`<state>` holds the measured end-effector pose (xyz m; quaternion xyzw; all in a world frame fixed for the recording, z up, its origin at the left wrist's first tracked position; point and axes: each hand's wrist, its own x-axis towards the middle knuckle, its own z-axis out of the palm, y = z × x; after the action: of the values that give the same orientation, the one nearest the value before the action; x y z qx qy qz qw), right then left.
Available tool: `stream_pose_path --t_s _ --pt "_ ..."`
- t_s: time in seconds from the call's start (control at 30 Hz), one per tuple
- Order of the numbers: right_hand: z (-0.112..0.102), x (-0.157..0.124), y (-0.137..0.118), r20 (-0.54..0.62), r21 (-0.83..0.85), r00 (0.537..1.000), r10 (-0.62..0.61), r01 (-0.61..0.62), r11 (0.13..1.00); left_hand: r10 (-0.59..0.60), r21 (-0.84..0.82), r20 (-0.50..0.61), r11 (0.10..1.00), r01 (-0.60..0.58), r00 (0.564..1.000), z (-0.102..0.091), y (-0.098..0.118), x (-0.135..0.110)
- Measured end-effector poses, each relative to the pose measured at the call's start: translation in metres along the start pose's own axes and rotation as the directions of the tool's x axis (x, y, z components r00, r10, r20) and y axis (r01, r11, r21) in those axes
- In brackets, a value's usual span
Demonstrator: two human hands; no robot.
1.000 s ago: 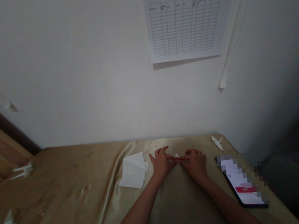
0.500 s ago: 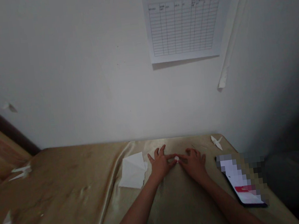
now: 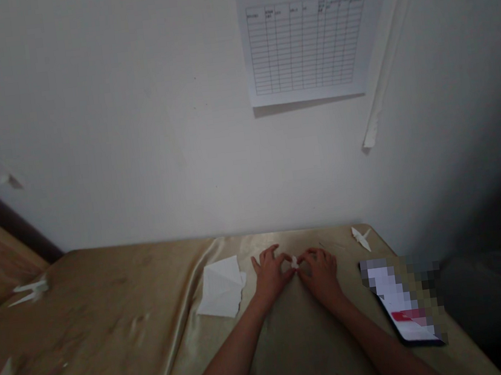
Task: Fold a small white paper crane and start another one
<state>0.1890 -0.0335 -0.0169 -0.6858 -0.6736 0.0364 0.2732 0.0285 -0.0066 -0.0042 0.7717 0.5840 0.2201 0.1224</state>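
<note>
Between my two hands is a small piece of white paper (image 3: 294, 261), mostly covered by fingertips. My left hand (image 3: 271, 273) pinches its left side between thumb and index finger, the other fingers raised and spread. From the right, my right hand (image 3: 320, 270) pinches the same paper, its other fingers curled. How the paper is folded is too small to make out. Left of my left hand lies a creased white paper sheet (image 3: 220, 288) with a torn edge. A folded paper crane (image 3: 361, 239) rests beyond my right hand, near the table's far right corner.
A phone (image 3: 402, 309) with a lit, partly blurred screen lies by the table's right edge. Two more white folded papers (image 3: 35, 290) are on the left of the satin-covered table (image 3: 103, 327). A printed grid sheet (image 3: 306, 47) hangs on the wall behind.
Both index fingers have bent from nearly straight into a curl around the small paper, and more of it now shows above the fingertips. My right hand's other fingers have drawn closer together.
</note>
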Motion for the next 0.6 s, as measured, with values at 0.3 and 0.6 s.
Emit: stream_pose_path --t_s 0.3,0.6 --pt "-0.0031 0.0006 0.001 -0.018 0.019 0.999 0.043 -0.042 0.999 0.021 0.001 0.028 1.0 -0.021 0.999 -0.0007 -0.004 0.0025" --pt "-0.0059 0.0009 -0.002 0.069 -0.021 0.993 0.096 -0.094 0.995 0.01 0.056 0.06 0.998 -0.013 0.998 -0.0043 -0.0043 0.0017"
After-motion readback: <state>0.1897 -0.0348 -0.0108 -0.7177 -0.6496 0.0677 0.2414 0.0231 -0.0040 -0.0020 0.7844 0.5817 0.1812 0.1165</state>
